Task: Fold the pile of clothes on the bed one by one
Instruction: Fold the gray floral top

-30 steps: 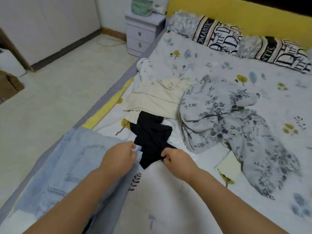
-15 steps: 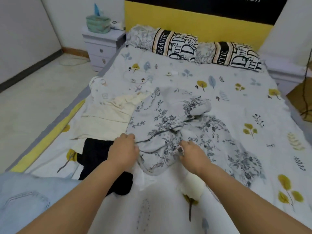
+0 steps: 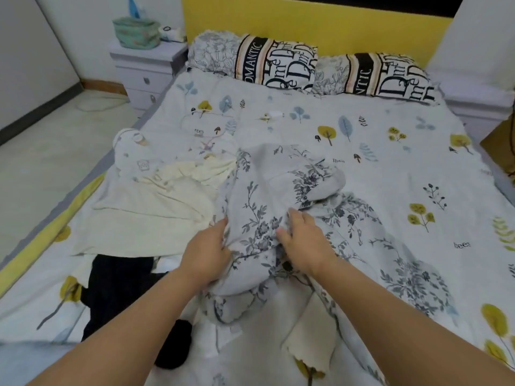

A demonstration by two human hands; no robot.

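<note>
A crumpled grey floral garment [image 3: 281, 196] lies in the middle of the bed. My left hand [image 3: 207, 253] grips its near left fold and my right hand [image 3: 305, 242] pinches the cloth beside it. To the left lies a cream garment [image 3: 156, 201], with a white printed baby garment [image 3: 133, 154] behind it. A black garment [image 3: 119, 291] lies at the near left, partly under my left forearm. A pale blue denim piece [image 3: 33, 355] shows at the bottom left corner. A small cream cloth [image 3: 309, 344] sits under the floral garment's near edge.
The bed's leaf-print sheet [image 3: 376, 151] spreads to the right and back. Two lettered pillows [image 3: 278, 65] lean on the yellow headboard [image 3: 306, 23]. A white nightstand [image 3: 145, 71] with a green bag stands at the back left. Floor lies left of the bed.
Both hands left the denim and black garment and moved right onto the floral garment, now gripping it further in. The view swung right and up toward the headboard.
</note>
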